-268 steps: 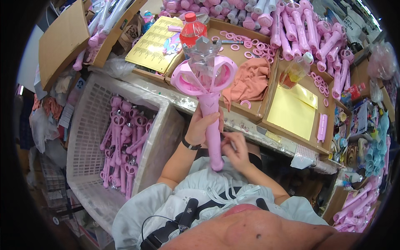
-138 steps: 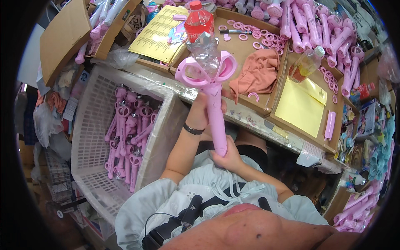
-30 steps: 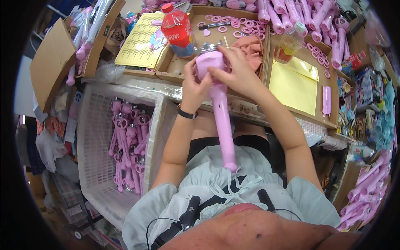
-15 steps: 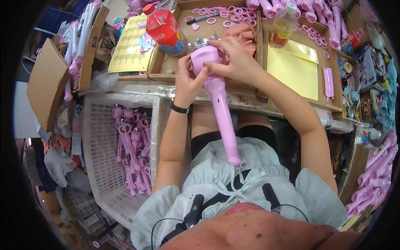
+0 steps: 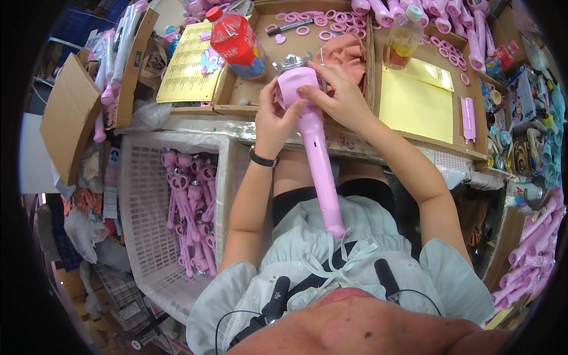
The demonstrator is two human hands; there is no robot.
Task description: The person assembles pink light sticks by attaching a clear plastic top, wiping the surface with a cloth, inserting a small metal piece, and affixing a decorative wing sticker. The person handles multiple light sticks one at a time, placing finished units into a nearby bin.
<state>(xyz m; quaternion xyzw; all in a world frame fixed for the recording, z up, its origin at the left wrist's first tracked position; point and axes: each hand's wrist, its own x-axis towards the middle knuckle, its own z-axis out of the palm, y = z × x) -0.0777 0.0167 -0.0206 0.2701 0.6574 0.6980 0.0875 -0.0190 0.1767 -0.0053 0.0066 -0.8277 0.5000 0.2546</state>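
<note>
Between my hands is a pink plastic toy wand [image 5: 319, 168]. Its long handle points down toward my lap, and its wide rounded head is at the top. My left hand [image 5: 275, 121] curls round the left side of the head, thumb at the front. On the other side, my right hand [image 5: 342, 97] grips the head, with its thumb pressed on the front face. A shiny silver crown-shaped piece [image 5: 294, 61] shows at the top end of the head. The fingers hide part of the head's back and sides.
A white plastic basket [image 5: 133, 207] with several pink wands stands at the left. Cardboard trays on the bench hold pink rings [image 5: 337, 26], a red-labelled bottle [image 5: 236, 44], a clear bottle [image 5: 402, 41], yellow paper [image 5: 416, 106] and a salmon cloth bundle [image 5: 346, 56]. Pink parts [image 5: 529, 254] are piled at right.
The wand's head has shifted slightly right and turned a little in my hands, showing more of its front. My left hand has moved a little right, and both hands keep hold.
</note>
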